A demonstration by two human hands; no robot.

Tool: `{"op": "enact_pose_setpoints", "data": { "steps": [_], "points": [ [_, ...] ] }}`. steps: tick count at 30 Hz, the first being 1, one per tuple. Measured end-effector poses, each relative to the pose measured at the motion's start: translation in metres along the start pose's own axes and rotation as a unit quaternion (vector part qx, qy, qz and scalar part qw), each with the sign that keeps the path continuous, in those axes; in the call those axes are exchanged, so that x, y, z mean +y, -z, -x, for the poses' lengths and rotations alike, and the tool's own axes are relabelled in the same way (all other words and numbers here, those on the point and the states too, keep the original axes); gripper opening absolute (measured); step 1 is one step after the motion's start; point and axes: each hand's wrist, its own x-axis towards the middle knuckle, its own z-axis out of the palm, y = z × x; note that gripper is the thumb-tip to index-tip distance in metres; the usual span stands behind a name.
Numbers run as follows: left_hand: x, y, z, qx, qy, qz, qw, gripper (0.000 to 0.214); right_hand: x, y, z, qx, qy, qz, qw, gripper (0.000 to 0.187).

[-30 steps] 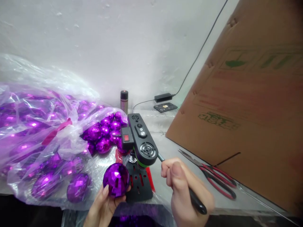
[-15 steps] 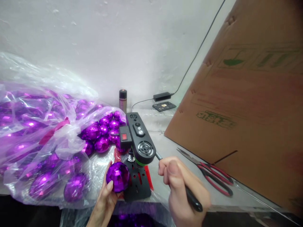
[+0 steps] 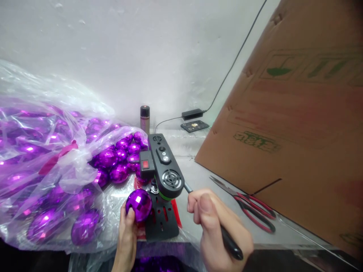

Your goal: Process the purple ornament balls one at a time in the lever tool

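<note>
My left hand (image 3: 126, 230) holds a shiny purple mirror-faceted ball (image 3: 138, 205) from its lower left, the thumb across its front. The ball is beside a black device (image 3: 167, 168) with round grilles, a red switch and a slotted black base plate (image 3: 161, 226); whether they touch I cannot tell. My right hand (image 3: 219, 230) is wrapped around a black handle (image 3: 231, 243) on a metal rod (image 3: 187, 187) that runs toward the device's right side. Whether the rod is fixed to the device is hidden.
Several purple balls (image 3: 119, 173) spill from a clear plastic bag (image 3: 68, 166) on the left. Red-handled pliers or shears (image 3: 252, 207) lie on the right by a large cardboard box (image 3: 297, 124). A dark-capped bottle (image 3: 145, 119), a power adapter (image 3: 193, 114) and a phone (image 3: 194, 125) are at the back.
My left hand has turned more upright and raised the ball slightly beside the device. My right hand keeps its grip on the handle. The whole view has shifted a little.
</note>
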Motion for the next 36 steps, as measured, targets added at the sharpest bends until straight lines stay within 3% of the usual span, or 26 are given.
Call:
{"op": "enact_pose_setpoints", "data": {
  "steps": [4,9,16,19,23,30,36],
  "points": [
    [-0.010,-0.003,0.002,0.007,-0.065,-0.115,0.991,0.092,0.002,0.001,0.002,-0.007,0.003,-0.002,1.000,0.037],
    [-0.026,-0.018,0.011,-0.011,-0.165,-0.150,0.975,0.082,0.004,0.004,0.003,-0.019,0.014,-0.001,1.000,0.036],
    [-0.036,-0.001,-0.005,-0.042,-0.185,-0.223,0.956,0.087,0.001,0.006,0.002,-0.018,0.000,0.019,1.000,0.035],
    [-0.033,0.006,-0.008,-0.054,-0.194,-0.291,0.935,0.082,0.000,0.007,0.002,-0.015,0.000,0.015,1.000,0.035],
    [-0.032,0.002,-0.001,-0.067,-0.235,-0.362,0.900,0.072,0.000,0.007,0.003,-0.016,-0.001,0.008,1.000,0.035],
    [-0.047,-0.017,0.008,-0.047,-0.267,-0.308,0.912,0.070,-0.005,0.002,0.005,0.010,-0.039,0.015,0.999,0.038],
    [-0.052,-0.010,-0.007,-0.084,-0.284,-0.308,0.904,0.072,0.002,0.006,0.006,-0.014,0.000,0.013,1.000,0.035]
  ]
}}
